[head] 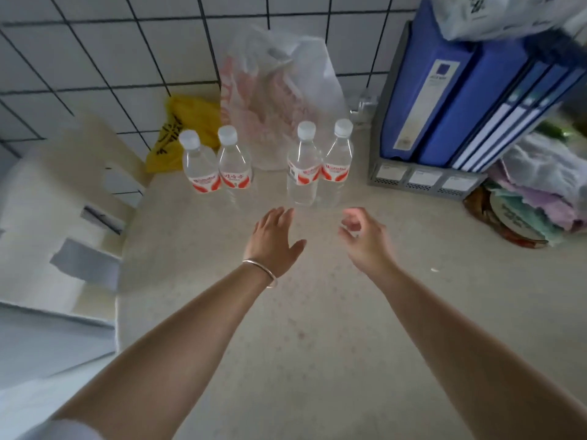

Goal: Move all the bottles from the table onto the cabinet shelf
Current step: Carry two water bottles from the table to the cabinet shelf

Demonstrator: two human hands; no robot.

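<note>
Four bottles upright at the back of the surface [317, 312]: left pair [217, 163] touching, right pair [319, 160] touching, a gap between. None lifted yet; by appearances, all four left to move. No cabinet shelf in view. Left hand [273, 239] spread, empty; right hand [362, 236] loosely curled, empty, both just short of the right pair.

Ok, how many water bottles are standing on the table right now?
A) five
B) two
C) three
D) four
D: four capped bottles stand upright in two pairs, the left pair and the right pair, with the left hand and right hand both empty in front of them.
</note>
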